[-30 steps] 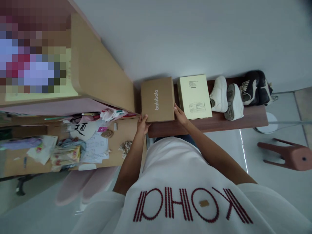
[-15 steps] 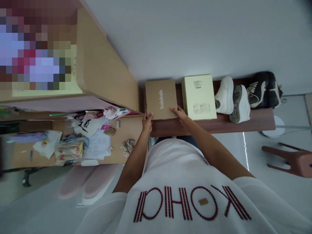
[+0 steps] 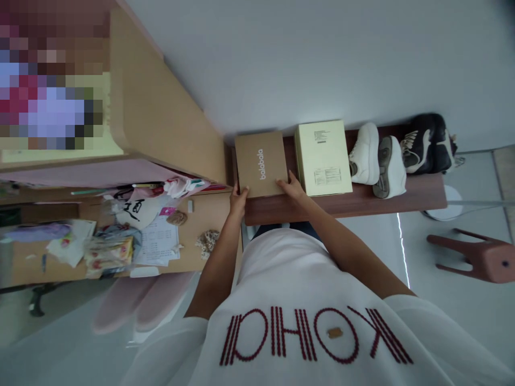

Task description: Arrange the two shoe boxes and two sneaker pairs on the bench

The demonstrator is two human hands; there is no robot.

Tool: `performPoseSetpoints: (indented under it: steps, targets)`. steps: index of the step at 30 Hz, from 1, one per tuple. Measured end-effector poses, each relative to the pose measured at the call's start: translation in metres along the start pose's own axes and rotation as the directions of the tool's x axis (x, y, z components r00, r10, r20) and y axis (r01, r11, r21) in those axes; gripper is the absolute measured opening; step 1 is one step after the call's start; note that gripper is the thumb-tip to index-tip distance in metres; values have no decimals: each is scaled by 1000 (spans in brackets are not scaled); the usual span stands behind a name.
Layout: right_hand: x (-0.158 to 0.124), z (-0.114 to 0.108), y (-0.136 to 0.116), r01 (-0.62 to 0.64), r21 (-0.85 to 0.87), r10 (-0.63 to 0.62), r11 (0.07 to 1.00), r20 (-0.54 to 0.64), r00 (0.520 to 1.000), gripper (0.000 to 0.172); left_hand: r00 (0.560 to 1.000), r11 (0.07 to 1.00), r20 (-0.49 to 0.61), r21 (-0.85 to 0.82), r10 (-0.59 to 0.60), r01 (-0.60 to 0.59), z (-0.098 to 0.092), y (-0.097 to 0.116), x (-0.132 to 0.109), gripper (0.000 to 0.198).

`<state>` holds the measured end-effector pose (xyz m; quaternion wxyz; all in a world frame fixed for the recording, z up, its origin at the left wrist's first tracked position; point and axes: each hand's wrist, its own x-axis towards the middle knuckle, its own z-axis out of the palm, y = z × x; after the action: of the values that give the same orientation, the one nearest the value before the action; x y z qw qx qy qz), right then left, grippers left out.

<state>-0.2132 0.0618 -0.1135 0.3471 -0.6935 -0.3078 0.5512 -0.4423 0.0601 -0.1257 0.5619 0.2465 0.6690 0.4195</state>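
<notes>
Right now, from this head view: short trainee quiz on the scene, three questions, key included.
1. What word is printed on the brown box?
2. True or false: the left hand and the right hand both touch the brown box.
3. What sits directly beside the pale yellow box, on the side away from the brown box? A: the white sneakers. B: a pink stool. C: a sheet of printed paper.

Key: 1. balabala. 2. True. 3. A.
</notes>
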Motion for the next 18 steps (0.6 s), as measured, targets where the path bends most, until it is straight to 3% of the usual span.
performPoseSetpoints:
  steps: [3,6,9,12,15,18]
  targets:
    - [-19,-18,-7,36,-77,-41,996,-65,997,104,985,966,-102,232,142,-116,-3,15,3,65]
    - [-37,-56,-15,88,-65,-94,994,-96,991,100,942,899,-81,337,324,-280,11,33,-10,61]
    - [-47,-105,-24,135,-44,-141,990,-183,973,96,935,913,34,205,353,-352,49,48,-39,58]
    - [-45,-152,-28,173,-47,-179,984,-272,946,89,947,951,106,31,303,-308,99,49,-67,53]
    - [-33,-188,-24,162,-55,-171,985,-319,932,84,955,965,142,-36,261,-258,143,36,-81,52]
    - [-12,-211,-12,87,-89,-112,992,-339,934,83,964,983,196,-11,180,-181,175,13,-81,62]
